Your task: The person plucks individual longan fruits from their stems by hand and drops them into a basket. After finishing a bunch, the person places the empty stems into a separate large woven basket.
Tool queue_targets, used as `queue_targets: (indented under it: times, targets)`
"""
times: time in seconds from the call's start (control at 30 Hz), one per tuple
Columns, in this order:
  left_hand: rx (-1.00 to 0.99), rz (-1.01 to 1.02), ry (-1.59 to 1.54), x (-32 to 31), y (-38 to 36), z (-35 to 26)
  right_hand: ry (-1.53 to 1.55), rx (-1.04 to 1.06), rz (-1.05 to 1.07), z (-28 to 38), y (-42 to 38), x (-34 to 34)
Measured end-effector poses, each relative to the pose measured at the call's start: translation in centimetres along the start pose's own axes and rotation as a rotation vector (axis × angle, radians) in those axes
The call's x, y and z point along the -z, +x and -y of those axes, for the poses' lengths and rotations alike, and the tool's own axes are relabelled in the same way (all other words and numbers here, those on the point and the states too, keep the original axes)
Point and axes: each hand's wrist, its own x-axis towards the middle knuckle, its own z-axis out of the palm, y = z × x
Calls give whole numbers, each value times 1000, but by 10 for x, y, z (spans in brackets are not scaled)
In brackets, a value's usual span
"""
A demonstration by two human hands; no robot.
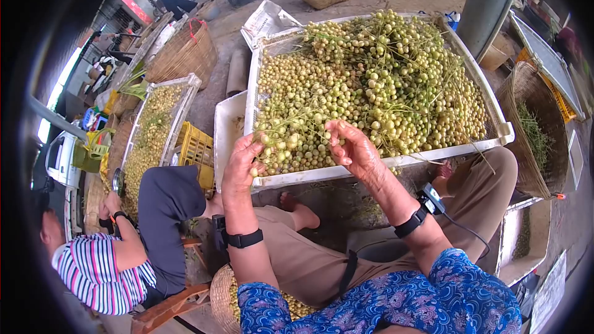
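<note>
A white-rimmed mesh tray (365,159) in front of me holds small round yellow-green fruits (303,83), loose on the left side and in stemmed clusters (402,62) at the right and back. Over the tray's near left part, my left hand (241,164) is closed on a stemmed sprig of fruits (288,139). My right hand (356,148) is just right of the sprig, thumb and forefinger pinched at one of its fruits. The other right fingers are curled.
Left of me, a person in a striped shirt (105,269) sits by another fruit tray (192,96). A yellow crate (197,154) stands between us. Wicker baskets (513,124) stand right and behind. A grey post (495,6) rises at the tray's far right corner. Below me sits a fruit-filled basket (221,297).
</note>
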Motion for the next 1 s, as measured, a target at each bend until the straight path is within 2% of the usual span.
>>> queue_targets:
  times: [0.13, 0.23, 0.3, 0.37, 0.4, 0.43, 0.5, 0.57, 0.63, 0.67, 0.7, 0.73, 0.77, 0.8, 0.83, 0.9, 0.97, 1.0]
  targets:
    - [43, 40, 113, -2, 3, 6, -87, 25, 93, 7, 7, -19]
    - [58, -10, 160, 1, 5, 11, -194, 39, 136, 10, 15, -17]
    - [4, -2, 116, 5, 7, 14, -207, 28, 48, 9, 14, -14]
    - [-4, 5, 74, 7, 7, 14, -162, 132, 96, 16, 11, -6]
    - [-12, 11, 33, 8, 6, 14, -83, 194, 31, 19, 12, 2]
    - [-9, 7, 31, 10, 4, 15, -111, 237, 97, 22, 13, 9]
    - [-95, 9, 63, 12, 3, 12, -187, 137, 33, 15, 7, 11]
    - [-50, 1, 33, 3, 1, 10, -205, -2, 110, 11, 1, 5]
    - [-12, -11, 106, -1, 5, 10, -132, 0, 174, 6, -1, 3]
    - [-27, -68, 232, -6, 1, 10, -129, 22, 149, 5, -2, 1]
    - [90, -109, 183, -3, 1, 11, -118, 39, 152, 5, -3, -1]
    - [147, -56, 280, 1, 5, 11, -273, 75, 61, 7, -5, -4]
    - [77, -256, 356, -17, -2, 10, -322, 124, -24, 2, 1, 1]
    - [59, -70, 312, -11, -1, 9, -381, 132, 8, 7, -1, 1]
    - [14, -37, 270, -3, 6, 22, -376, 170, 22, 10, -3, -4]
    - [-140, 192, 462, 0, 7, 14, -413, 224, 85, 9, -4, -3]
    - [108, 146, 289, -7, 2, 3, -509, 181, 54, 5, -9, -4]
    - [7, 118, 321, -6, 4, 13, -553, 191, 31, 3, -11, -7]
